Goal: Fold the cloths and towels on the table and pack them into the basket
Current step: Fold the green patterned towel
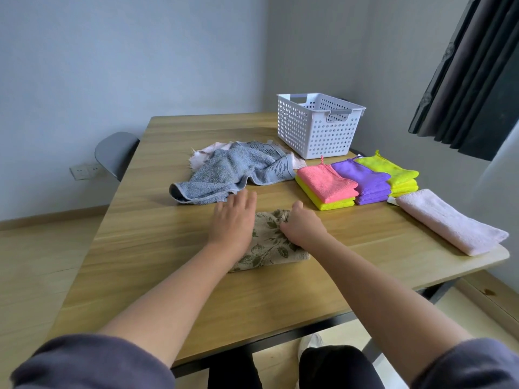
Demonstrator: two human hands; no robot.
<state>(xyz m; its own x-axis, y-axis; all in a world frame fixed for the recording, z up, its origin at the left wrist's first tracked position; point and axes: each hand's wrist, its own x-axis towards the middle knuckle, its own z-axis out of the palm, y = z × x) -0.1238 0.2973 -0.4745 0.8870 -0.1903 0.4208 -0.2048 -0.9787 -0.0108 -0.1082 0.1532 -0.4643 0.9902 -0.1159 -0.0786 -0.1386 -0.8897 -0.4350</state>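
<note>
Left hand (233,217) flat, fingers straight, on the left side of the folded beige leaf-print towel (269,248) on the light wooden table (168,248). Right hand (302,228) curled at the towel's far end, probably pinching a fold. Crumpled grey-blue terry towel (230,172) just beyond. To the right: pink-on-yellow microfibre cloth stack (327,182), purple stack (362,175), yellow-green stack (393,171), folded pale pink towel (449,220). White perforated plastic basket (314,127) behind them.

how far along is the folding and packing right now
Done: the coloured cloth stacks and pale pink towel lie folded. In hand: the left hand presses the leaf-print towel while the right hand grips it. Left: the grey towel and pink cloth under it are unfolded; nothing shows in the basket.
</note>
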